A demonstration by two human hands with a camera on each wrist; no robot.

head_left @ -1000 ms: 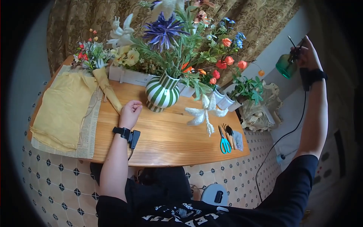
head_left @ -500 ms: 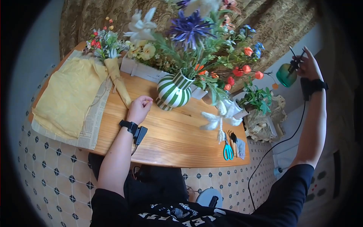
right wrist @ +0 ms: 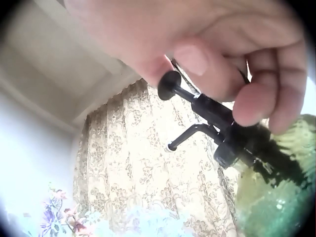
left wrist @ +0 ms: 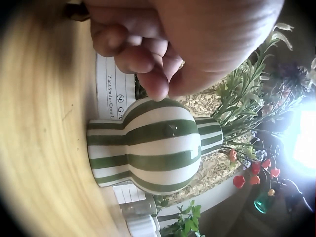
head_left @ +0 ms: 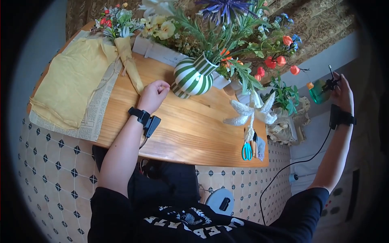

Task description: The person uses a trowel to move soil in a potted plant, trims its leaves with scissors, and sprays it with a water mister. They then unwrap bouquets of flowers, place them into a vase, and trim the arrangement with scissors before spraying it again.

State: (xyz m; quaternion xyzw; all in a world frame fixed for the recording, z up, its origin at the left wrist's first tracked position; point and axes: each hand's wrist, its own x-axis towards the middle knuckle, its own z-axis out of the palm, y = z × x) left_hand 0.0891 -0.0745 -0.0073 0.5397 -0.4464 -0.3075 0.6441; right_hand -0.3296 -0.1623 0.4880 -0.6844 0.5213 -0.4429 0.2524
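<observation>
My right hand grips the black pump top of a green glass spray bottle, raised beyond the table's right side. In the right wrist view, fingers wrap the black sprayer above the yellow-green glass. The left hand is low over the table, fingers loosely curled and holding nothing, left of a green-and-white striped vase. That vase stands beyond the left fingers in the left wrist view. It carries tall stems, including a purple bloom and a drooping white flower.
Yellow paper lies on newspaper at the left, beside a wrapped bouquet. Turquoise-handled scissors and small tools sit near the table's front right. A white planter box stands behind; a potted green plant is at right.
The head view has shifted, with the table and vase now higher in frame. The right hand and bottle appear lower in frame; its grip is kept. The left hand stays near the vase.
</observation>
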